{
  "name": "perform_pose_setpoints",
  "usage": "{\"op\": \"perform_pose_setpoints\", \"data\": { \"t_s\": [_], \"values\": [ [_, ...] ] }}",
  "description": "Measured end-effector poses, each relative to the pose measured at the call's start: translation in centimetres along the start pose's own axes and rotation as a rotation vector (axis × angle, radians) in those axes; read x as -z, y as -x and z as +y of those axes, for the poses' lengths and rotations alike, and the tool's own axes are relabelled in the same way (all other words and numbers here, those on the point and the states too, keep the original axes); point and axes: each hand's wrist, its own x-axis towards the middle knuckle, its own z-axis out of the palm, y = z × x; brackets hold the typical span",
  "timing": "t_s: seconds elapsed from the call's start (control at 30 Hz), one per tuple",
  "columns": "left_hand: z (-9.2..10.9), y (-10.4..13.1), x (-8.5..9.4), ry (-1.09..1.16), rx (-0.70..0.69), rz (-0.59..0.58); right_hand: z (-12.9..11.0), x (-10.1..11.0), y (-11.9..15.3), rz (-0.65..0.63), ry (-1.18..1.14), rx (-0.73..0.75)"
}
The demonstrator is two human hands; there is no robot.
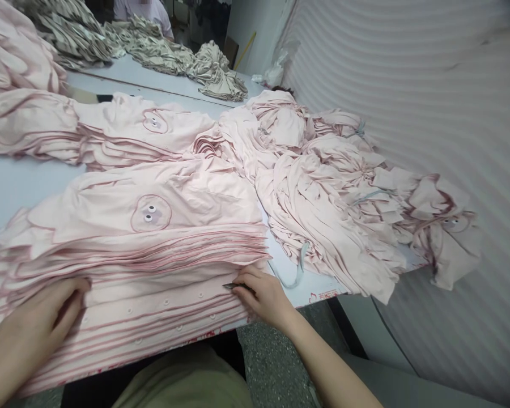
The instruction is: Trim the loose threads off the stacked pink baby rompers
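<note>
A layered stack of pale pink shirts (153,249) with darker pink edging lies in front of me; the top one has a round animal-face patch. White buttons show along the front edges of the lower layers. At the left end of the stack, my left hand (46,317) is closed, thumb and fingertips pinching a shirt edge. My right hand (261,294) rests on the right end, closed around thread snips (233,287). Only their dark pointed tip sticks out, pointing left over the cloth; the rest is hidden in the palm.
More pink shirts (153,127) lie behind, and a loose heap of pink garments (314,192) with grey-blue ties (300,269) spreads right over the table edge. Greyish-beige garments (161,51) cover the far table, where a person (147,14) sits. A striped curtain-like sheet (408,85) hangs at right.
</note>
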Motion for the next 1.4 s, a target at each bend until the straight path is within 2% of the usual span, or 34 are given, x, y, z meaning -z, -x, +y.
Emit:
{"op": "perform_pose_setpoints", "data": {
  "t_s": [0.13, 0.3, 0.4, 0.5, 0.6, 0.8, 0.97, 1.17, 1.27, 1.4],
  "values": [
    [2.3, 0.0, 1.6, 0.037, -0.043, 0.016, -2.8, -2.1, -1.7, 0.009, -0.116, 0.115],
    [3.4, 0.3, 2.2, 0.044, -0.124, 0.108, -6.1, -4.7, -3.6, -0.064, -0.068, 0.183],
    [3.6, 0.7, 2.2, -0.037, -0.186, 0.168, -6.8, -5.4, -4.1, -0.078, -0.060, 0.211],
    [4.0, 1.3, 2.5, -0.220, -0.130, 0.196, -6.9, -5.7, -4.3, -0.048, -0.073, 0.227],
    [4.2, 2.0, 2.8, -0.286, -0.078, 0.154, -6.6, -5.9, -4.3, -0.034, -0.096, 0.245],
    [4.0, 3.9, 1.9, -0.084, -0.060, 0.140, -6.8, -6.3, -4.6, 0.016, -0.109, 0.258],
    [4.7, 4.7, 1.7, 0.016, -0.021, 0.113, -10.1, -7.9, -5.9, 0.009, -0.173, 0.335],
    [4.8, 4.8, 0.7, -0.035, -0.092, 0.210, -14.6, -11.4, -8.1, 0.033, -0.002, 0.425],
    [4.7, 5.0, 0.4, -0.007, -0.089, 0.228, -15.3, -11.8, -8.5, 0.016, 0.059, 0.451],
    [4.7, 5.1, 0.4, 0.047, -0.059, 0.238, -15.3, -11.4, -8.5, 0.010, 0.051, 0.457]
  ]
}}
